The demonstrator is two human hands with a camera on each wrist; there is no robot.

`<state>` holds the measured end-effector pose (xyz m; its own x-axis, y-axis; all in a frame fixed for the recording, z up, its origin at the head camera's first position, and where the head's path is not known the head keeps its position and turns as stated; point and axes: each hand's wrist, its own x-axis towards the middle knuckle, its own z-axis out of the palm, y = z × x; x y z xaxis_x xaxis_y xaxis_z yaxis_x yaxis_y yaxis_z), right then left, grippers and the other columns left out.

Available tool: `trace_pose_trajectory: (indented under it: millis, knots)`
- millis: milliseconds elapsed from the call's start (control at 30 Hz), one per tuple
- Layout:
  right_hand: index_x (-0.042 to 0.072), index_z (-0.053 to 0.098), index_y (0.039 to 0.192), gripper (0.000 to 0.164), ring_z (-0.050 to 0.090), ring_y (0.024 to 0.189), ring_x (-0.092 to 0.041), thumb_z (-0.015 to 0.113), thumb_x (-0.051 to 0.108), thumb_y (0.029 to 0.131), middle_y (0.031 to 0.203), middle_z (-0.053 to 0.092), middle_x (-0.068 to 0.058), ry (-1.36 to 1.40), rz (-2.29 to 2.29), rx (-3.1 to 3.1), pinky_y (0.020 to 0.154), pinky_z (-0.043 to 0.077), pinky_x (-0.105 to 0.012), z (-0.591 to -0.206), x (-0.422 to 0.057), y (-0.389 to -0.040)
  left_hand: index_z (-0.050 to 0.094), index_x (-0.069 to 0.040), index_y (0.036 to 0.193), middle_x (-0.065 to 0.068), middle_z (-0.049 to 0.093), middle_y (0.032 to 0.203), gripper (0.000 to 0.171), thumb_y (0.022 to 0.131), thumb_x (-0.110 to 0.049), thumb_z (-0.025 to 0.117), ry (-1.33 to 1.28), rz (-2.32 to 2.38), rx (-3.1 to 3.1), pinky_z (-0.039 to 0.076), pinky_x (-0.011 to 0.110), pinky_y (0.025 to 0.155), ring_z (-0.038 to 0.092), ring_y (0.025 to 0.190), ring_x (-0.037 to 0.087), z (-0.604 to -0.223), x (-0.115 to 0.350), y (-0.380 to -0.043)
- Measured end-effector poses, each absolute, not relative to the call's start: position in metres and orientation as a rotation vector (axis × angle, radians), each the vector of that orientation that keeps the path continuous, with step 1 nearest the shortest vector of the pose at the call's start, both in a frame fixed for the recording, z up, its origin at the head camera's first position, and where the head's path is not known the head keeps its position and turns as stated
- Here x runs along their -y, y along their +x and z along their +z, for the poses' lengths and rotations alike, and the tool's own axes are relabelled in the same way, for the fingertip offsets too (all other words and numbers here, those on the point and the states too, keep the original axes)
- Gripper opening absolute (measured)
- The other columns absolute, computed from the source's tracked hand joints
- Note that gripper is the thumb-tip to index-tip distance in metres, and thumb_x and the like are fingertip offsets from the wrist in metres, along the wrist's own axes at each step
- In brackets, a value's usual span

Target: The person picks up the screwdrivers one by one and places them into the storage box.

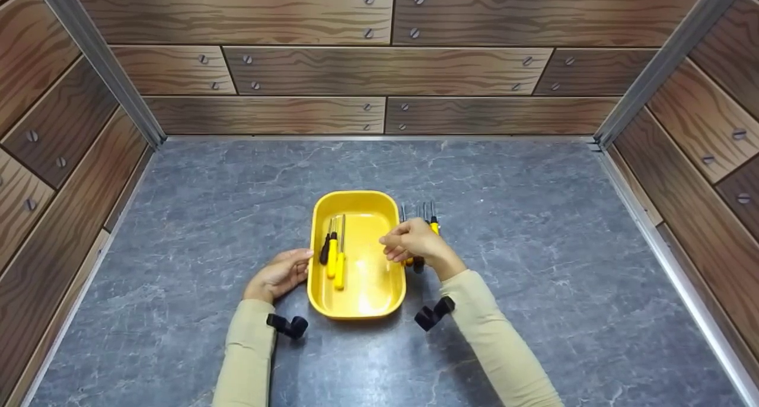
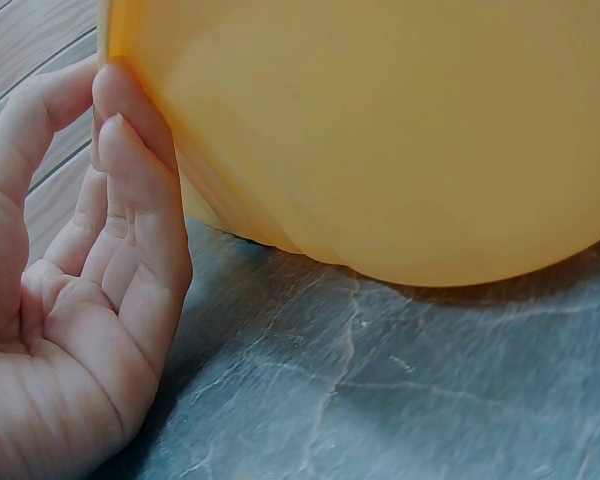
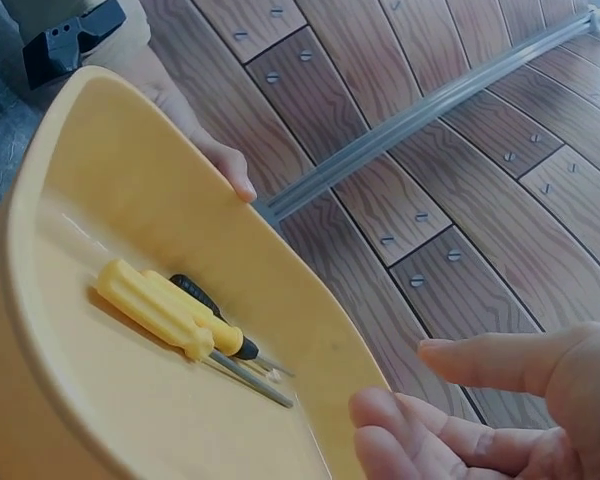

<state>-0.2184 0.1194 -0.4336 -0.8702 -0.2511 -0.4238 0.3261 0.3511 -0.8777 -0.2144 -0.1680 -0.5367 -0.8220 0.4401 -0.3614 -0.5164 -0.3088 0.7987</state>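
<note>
A yellow tray [image 1: 356,311] stands on the grey marbled surface. My left hand [image 1: 283,274] pinches its left rim, the thumb at the edge and the fingers against the outer wall [image 2: 380,130]. Inside, along the left side, lie three screwdrivers: a long yellow-handled screwdriver [image 1: 340,270], a yellow-and-black screwdriver [image 1: 332,258] and a small black-handled screwdriver [image 1: 324,250]. Over the right rim hovers my right hand [image 1: 418,241], thumb and fingers apart with nothing between them. Under and beyond it, several more screwdrivers [image 1: 434,223] lie right of the tray, partly hidden by the hand.
Wood-patterned walls [image 1: 379,69] with metal corner strips enclose the surface at the back and both sides. A black wrist camera [image 1: 434,314] sticks out from the right sleeve, and another black camera [image 1: 288,326] from the left.
</note>
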Motion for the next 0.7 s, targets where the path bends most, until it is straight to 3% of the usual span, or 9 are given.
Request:
trace_pose_trajectory:
  millis: [433,700]
  knots:
    - [-0.017,0.059,0.108,0.033,0.06,0.05,-0.006,0.063,0.009,0.089,0.061,0.064,0.001,0.101,-1.57,-2.097,0.054,0.056,-0.021,-0.44,-0.132,-0.221,0.064,-0.012,0.09,-0.006,0.069,0.079,0.018,0.098,-0.008,0.048,-0.105,2.136,-1.394,0.053,0.016,0.073,0.062,0.072,0.003,-0.537,0.167,-0.214]
    - [-0.013,0.062,0.105,0.027,0.061,0.05,-0.006,0.063,0.009,0.089,0.061,0.064,0.001,0.111,-1.587,-2.096,0.057,0.058,-0.023,-0.442,-0.14,-0.221,0.064,-0.012,0.089,-0.005,0.069,0.079,0.016,0.097,-0.008,0.051,-0.133,2.15,-1.382,0.054,0.016,0.072,0.063,0.072,0.003,-0.538,0.166,-0.214]
